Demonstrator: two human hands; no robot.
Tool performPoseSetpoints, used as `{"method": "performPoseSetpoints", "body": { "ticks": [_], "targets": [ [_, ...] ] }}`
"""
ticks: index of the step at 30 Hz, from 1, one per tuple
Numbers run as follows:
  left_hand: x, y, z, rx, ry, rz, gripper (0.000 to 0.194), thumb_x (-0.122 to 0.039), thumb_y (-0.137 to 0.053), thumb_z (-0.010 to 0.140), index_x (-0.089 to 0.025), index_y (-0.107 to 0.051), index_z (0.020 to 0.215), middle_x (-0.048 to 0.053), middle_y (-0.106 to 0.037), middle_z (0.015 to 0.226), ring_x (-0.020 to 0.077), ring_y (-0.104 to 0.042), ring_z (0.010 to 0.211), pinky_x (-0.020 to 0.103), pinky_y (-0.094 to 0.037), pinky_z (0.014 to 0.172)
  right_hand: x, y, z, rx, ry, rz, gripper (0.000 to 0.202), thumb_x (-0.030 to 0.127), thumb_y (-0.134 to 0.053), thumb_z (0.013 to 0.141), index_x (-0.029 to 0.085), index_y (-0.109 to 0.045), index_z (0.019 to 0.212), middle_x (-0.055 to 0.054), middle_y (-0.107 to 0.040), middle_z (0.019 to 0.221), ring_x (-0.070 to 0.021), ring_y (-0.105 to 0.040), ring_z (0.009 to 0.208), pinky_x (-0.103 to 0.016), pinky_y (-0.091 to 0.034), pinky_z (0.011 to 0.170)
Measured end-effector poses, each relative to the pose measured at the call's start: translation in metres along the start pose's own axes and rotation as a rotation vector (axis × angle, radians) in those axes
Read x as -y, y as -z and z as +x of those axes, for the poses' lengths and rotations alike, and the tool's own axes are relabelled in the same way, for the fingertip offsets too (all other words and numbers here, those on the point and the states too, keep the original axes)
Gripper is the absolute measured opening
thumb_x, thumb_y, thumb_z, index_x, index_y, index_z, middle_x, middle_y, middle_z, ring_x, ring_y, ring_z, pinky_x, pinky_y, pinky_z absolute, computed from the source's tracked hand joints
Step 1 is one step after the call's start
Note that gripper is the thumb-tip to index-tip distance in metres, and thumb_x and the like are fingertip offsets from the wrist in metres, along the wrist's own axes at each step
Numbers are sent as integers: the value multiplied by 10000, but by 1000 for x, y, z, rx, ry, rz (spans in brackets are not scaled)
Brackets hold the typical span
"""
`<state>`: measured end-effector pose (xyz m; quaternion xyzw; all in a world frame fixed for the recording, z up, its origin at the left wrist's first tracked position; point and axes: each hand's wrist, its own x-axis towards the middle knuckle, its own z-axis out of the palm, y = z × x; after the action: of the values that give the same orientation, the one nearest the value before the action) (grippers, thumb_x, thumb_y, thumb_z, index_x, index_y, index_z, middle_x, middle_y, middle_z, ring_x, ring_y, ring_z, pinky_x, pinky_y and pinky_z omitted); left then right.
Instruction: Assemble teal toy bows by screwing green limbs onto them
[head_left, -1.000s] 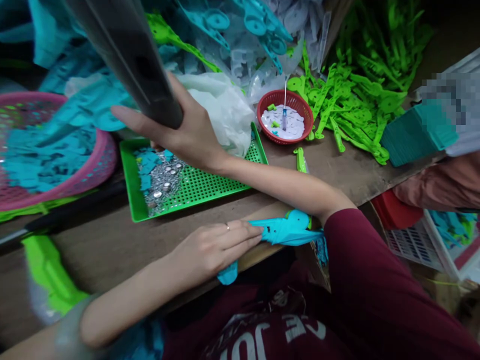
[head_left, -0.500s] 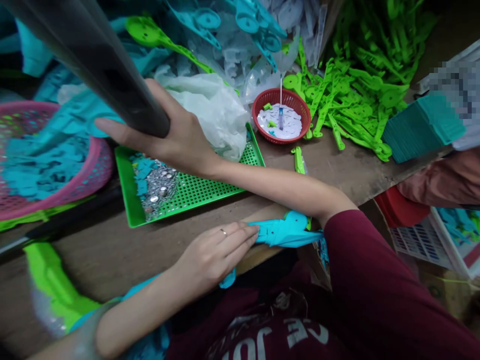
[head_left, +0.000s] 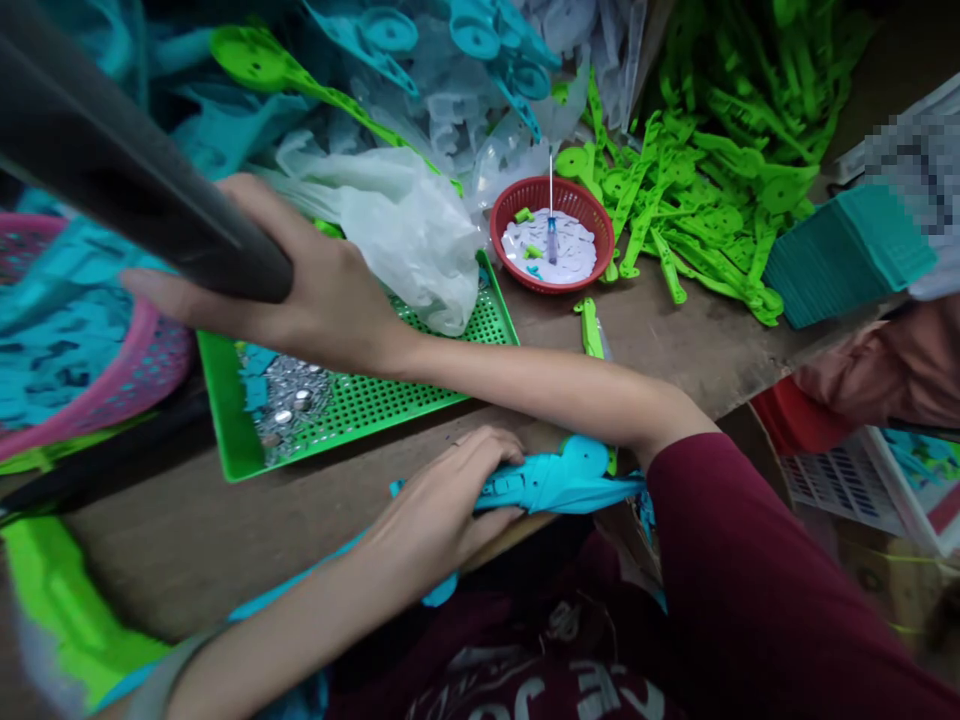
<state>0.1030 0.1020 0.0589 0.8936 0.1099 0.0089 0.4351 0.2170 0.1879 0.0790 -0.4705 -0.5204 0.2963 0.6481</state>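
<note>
My left hand (head_left: 450,500) rests over a blue plastic part (head_left: 562,480) at the table's front edge, its fingers curled round the part's left end. My right hand (head_left: 300,290) reaches across to the left, wrapped round the lower end of a dark bar (head_left: 150,170) that slants down from the upper left corner. Under the right hand and forearm lies a green perforated tray (head_left: 375,408) with small metal pieces and blue bits. A crumpled whitish plastic bag (head_left: 397,220) lies over the tray's back part.
A red basket (head_left: 555,285) holds white pieces and a screwdriver. Green parts (head_left: 697,200) are heaped behind at the right, beside a teal stack (head_left: 847,255). A pink basket (head_left: 154,355) of blue pieces is at the left. Another person's sleeve (head_left: 892,370) shows at the right.
My right hand and the dark bar have moved left in the view. My left hand's fingers, laid flatter before, now curl round the blue part. The view has shifted a little.
</note>
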Motion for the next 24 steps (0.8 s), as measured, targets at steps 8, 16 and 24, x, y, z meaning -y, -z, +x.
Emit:
{"method": "performPoseSetpoints", "body": {
  "ticks": [8,16,24],
  "targets": [
    [0,7,16,106,75,-98,323,-115,-649,742,-233,-521,1014,6,-621,1007,206,-619,939,326,-509,770,-6,1,0,65,20,31,217,407,-469,915,217,-495,1016,94,-442,826,-30,-568,855,-137,-454,803],
    [0,12,30,110,63,0,275,-119,-655,653,-222,-494,850,-13,-571,832,172,-556,732,287,-419,624,-7,1,-1,91,32,26,197,382,-448,910,225,-474,1027,93,-440,830,-38,-584,892,-140,-436,821],
    [-1,13,0,-22,-46,93,249,-281,-671,872,-209,-553,1080,65,-588,1113,221,-610,1000,322,-532,790,-9,1,2,100,29,14,183,391,-431,887,244,-476,988,88,-510,844,-73,-614,883,-167,-505,813]
  ]
}}
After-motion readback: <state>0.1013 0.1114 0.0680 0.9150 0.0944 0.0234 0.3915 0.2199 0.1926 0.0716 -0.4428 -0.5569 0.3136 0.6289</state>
